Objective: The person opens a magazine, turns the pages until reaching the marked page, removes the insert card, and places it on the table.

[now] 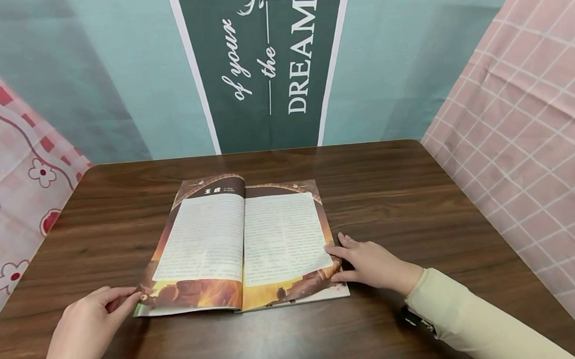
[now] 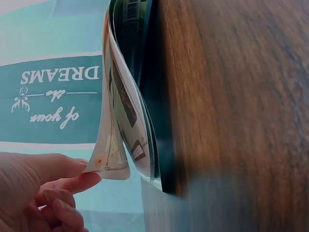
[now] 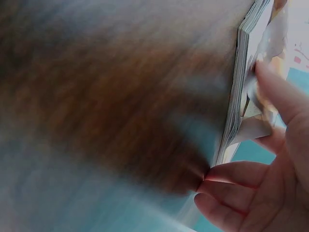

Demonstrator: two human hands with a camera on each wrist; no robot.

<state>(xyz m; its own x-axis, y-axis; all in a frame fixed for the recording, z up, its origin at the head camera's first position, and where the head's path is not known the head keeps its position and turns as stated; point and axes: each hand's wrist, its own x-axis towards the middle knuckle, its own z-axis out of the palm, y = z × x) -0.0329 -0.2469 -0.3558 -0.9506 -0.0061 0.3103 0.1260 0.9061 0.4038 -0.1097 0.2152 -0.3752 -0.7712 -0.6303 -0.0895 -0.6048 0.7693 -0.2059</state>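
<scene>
An open magazine [image 1: 244,245] lies on the wooden table, its printed pages framed by brown and fiery orange artwork. At its lower left corner my left hand [image 1: 88,322] pinches a page corner between thumb and forefinger. The left wrist view shows that page [image 2: 108,140] lifted apart from the pages beneath, with the other fingers of the left hand [image 2: 43,193] curled below. My right hand [image 1: 378,264] holds the lower right page edge with thumb and forefinger. In the right wrist view a page corner [image 3: 251,128] bows between them, while the right hand's [image 3: 270,169] other fingers touch the tabletop.
The dark wooden table [image 1: 389,196] extends around the magazine. Behind it hangs a blue-green cloth [image 1: 383,63] with a lettered dark panel [image 1: 269,94]. A pink checked cloth [image 1: 531,136] borders the right side, a flowered cloth [image 1: 17,175] the left. A black device [image 1: 417,321] sits under the right sleeve.
</scene>
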